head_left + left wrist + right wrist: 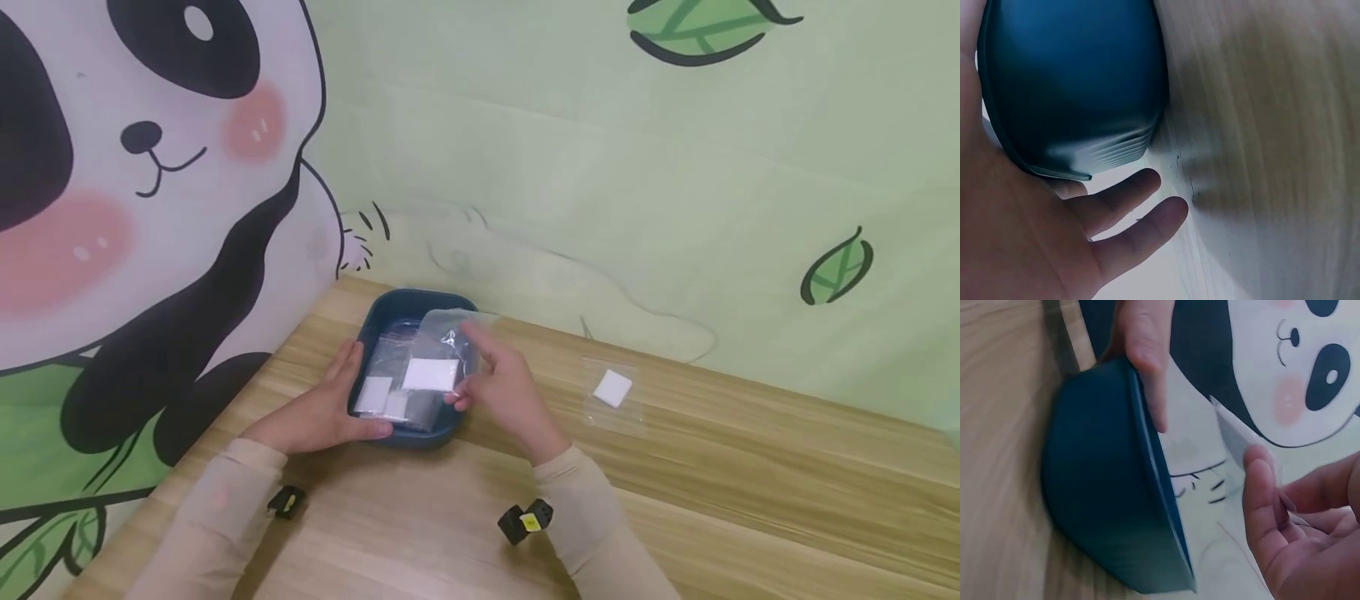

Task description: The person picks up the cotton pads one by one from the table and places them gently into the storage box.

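My right hand pinches a clear zip bag between thumb and fingers, above a dark blue plastic box. A white square piece shows inside this bag. In the right wrist view, the held bag appears edge-on, apart from the box rim. My left hand holds the box's near left corner, with the thumb at the front rim and fingers along the left wall. Two fingers stick out past the box in the left wrist view. More clear bags with white pieces lie in the box.
Another clear bag with a white square lies flat on the wooden table, right of the box. A green wall cloth hangs behind the table's back edge, and a panda print stands along its left edge.
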`<control>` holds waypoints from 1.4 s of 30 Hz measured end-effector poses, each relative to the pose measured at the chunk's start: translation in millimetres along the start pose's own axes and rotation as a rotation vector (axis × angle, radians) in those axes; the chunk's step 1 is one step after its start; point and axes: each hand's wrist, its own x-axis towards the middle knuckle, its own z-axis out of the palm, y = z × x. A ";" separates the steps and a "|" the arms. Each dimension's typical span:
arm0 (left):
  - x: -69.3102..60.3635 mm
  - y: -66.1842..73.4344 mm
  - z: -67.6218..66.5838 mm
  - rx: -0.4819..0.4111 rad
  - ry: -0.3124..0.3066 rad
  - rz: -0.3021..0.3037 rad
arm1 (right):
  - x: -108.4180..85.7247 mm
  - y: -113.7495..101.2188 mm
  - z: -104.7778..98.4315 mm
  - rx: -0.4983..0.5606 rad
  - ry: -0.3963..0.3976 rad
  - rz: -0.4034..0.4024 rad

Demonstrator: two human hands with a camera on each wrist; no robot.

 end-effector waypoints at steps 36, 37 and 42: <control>1.1 1.3 -0.7 0.000 -0.003 0.010 | 44.9 27.4 57.2 -0.630 -0.122 0.039; 1.1 1.3 -0.7 0.002 -0.004 0.009 | 45.2 27.3 58.0 -0.651 -0.128 0.033; -0.5 0.6 -0.9 0.000 -0.004 0.005 | 46.5 26.6 63.4 -0.663 -0.139 0.014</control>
